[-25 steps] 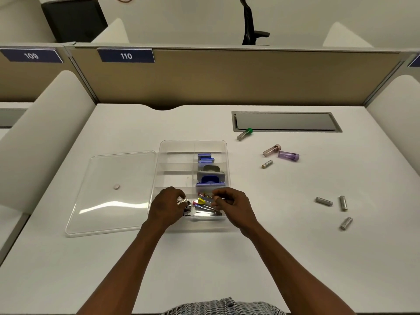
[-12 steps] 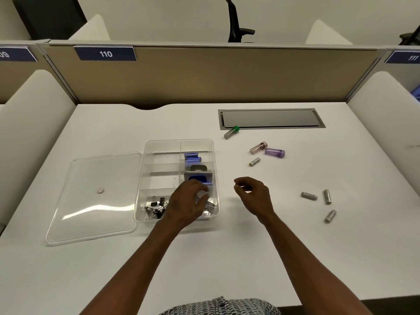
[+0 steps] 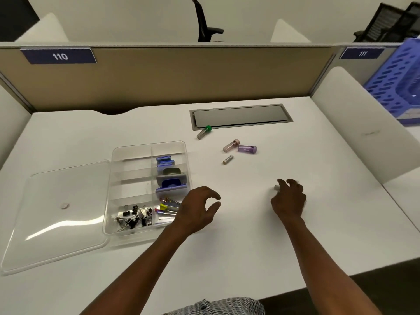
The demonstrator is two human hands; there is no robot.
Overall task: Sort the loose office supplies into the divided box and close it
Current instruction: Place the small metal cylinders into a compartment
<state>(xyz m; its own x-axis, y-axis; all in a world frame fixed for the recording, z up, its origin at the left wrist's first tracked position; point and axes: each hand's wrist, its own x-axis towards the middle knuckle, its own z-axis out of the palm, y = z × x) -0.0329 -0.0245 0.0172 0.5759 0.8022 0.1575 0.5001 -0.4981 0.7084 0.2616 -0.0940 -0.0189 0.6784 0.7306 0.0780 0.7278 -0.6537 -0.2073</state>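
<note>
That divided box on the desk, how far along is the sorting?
Partly done. The divided box already holds binder clips, coloured pieces and blue items. The right hand is reaching onto a small grey cylinder; the left hand holds nothing. Left: the green-capped tube, pink tube, purple tube, small battery-like piece, and the lid lying beside the box.
</note>
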